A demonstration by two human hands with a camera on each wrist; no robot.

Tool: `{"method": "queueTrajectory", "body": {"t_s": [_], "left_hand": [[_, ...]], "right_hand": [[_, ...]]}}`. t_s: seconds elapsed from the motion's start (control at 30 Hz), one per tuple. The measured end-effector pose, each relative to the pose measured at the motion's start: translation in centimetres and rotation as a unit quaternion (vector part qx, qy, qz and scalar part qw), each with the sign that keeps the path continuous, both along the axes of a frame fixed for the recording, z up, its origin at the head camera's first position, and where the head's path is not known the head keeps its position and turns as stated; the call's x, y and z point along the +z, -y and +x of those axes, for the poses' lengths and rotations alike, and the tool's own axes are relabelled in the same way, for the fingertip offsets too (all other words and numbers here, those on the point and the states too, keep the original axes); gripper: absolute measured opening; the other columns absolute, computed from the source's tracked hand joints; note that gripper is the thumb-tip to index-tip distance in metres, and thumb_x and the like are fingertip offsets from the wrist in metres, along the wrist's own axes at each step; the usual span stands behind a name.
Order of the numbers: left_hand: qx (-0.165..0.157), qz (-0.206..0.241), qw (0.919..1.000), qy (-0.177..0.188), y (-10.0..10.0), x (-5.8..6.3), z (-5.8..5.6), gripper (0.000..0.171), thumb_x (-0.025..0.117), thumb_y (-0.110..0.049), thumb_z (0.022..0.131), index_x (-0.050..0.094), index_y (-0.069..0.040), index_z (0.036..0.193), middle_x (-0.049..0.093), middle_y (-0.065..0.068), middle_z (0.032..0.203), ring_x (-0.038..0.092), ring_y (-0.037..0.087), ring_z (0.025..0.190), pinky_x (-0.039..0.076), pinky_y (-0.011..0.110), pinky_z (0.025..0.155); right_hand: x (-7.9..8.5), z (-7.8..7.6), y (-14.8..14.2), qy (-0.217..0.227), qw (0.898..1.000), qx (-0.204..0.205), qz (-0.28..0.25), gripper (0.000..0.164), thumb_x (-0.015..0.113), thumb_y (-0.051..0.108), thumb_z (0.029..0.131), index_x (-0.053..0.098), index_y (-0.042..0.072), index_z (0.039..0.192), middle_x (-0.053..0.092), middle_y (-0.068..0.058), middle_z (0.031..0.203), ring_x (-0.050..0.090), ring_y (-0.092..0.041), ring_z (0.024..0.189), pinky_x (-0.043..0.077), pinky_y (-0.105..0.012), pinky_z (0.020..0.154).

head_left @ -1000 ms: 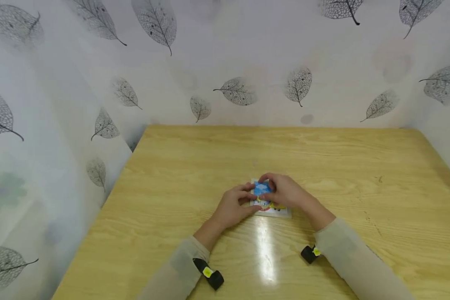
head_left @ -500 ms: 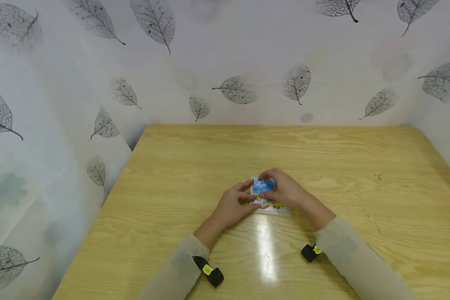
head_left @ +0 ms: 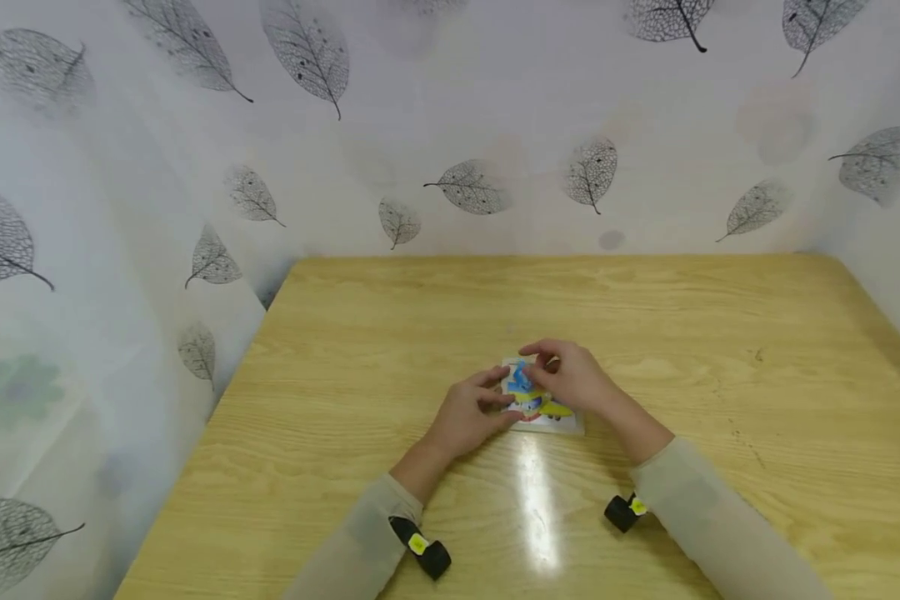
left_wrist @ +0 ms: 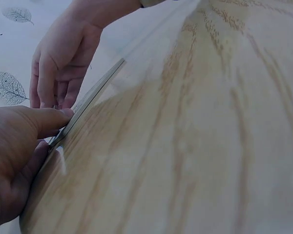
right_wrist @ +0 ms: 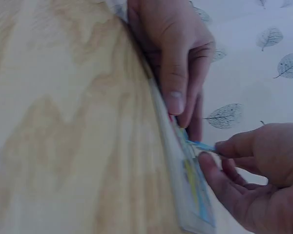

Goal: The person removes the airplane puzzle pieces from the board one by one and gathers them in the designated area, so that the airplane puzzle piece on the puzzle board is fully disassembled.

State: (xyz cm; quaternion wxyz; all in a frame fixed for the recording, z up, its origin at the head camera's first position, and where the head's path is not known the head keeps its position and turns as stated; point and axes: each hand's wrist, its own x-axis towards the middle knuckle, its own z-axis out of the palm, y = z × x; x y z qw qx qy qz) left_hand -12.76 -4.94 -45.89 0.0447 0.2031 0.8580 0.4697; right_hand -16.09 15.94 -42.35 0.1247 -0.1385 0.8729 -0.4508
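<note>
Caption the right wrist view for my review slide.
Right hand pinching a thin blue piece over a picture board, left hand holding the board.

Free tabletop (head_left: 487, 508) before picture board (head_left: 546, 427) — left hand (head_left: 465, 417) blocks left side, right hand (head_left: 572, 377) upper right.

text, numbers: none readable | yellow stickers (head_left: 417, 544): too small to read

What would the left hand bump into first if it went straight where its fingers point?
The left hand would meet the picture board first, since it is touching its edge. Next might come the blue piece in the right hand, though its height is hard to judge.
</note>
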Motion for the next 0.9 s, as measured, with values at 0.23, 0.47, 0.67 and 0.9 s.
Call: {"method": "queueTrajectory", "body": {"t_s": [0.23,0.47,0.67,0.9], "left_hand": [[0.010,0.007,0.9999,0.005,0.4,0.0,0.0,0.025,0.082,-0.020,0.084,0.078,-0.002,0.100,0.060,0.010,0.141,0.050,0.030,0.139,0.043,0.042,0.115],[0.020,0.008,0.9995,0.024,0.6,0.0,0.3,0.025,0.083,-0.020,0.082,0.078,-0.003,0.100,0.060,0.008,0.142,0.048,0.029,0.140,0.040,0.042,0.117],[0.020,0.004,0.9994,0.026,0.5,0.2,0.0,0.026,0.083,-0.021,0.082,0.078,-0.004,0.101,0.059,0.006,0.143,0.048,0.027,0.140,0.041,0.038,0.116],[0.015,0.005,0.9995,0.028,0.2,0.0,-0.1,0.026,0.083,-0.020,0.082,0.078,-0.003,0.101,0.059,0.007,0.142,0.050,0.026,0.139,0.042,0.037,0.116]], "right_hand": [[1.0,-0.4,-1.1,0.068,0.997,0.023,0.009,0.035,0.064,0.013,0.097,0.064,0.003,0.131,0.063,-0.021,0.127,0.071,-0.023,0.099,0.061,-0.031,0.075],[0.4,-0.8,-3.4,0.126,0.989,-0.014,-0.076,0.038,0.066,0.017,0.097,0.062,0.000,0.131,0.060,-0.022,0.130,0.068,-0.021,0.104,0.061,-0.028,0.085],[-0.1,-0.4,-5.5,0.146,0.974,-0.083,-0.150,0.039,0.065,0.011,0.097,0.057,-0.009,0.130,0.058,-0.021,0.123,0.070,-0.011,0.095,0.060,-0.027,0.087],[0.1,0.4,-7.0,0.133,0.970,-0.123,-0.165,0.042,0.066,0.013,0.096,0.055,-0.012,0.128,0.063,-0.006,0.108,0.071,-0.008,0.088,0.061,-0.025,0.084]]}}
